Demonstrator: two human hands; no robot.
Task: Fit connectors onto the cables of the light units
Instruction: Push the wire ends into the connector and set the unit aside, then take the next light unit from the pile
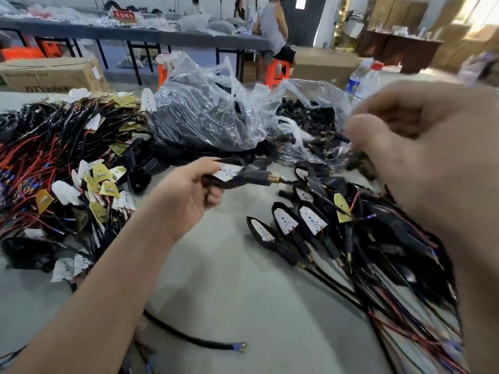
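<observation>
Connectors [310, 122] in clear plastic bag [306, 87]

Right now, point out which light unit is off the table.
The light unit gripped in the left hand, brass end pointing right. The others all lie on the table, piled at left and right.

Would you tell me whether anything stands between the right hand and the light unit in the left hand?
Nothing visible does. The right hand hangs to the right of the light unit that the left hand grips; the open plastic bag lies behind the gap.
</observation>
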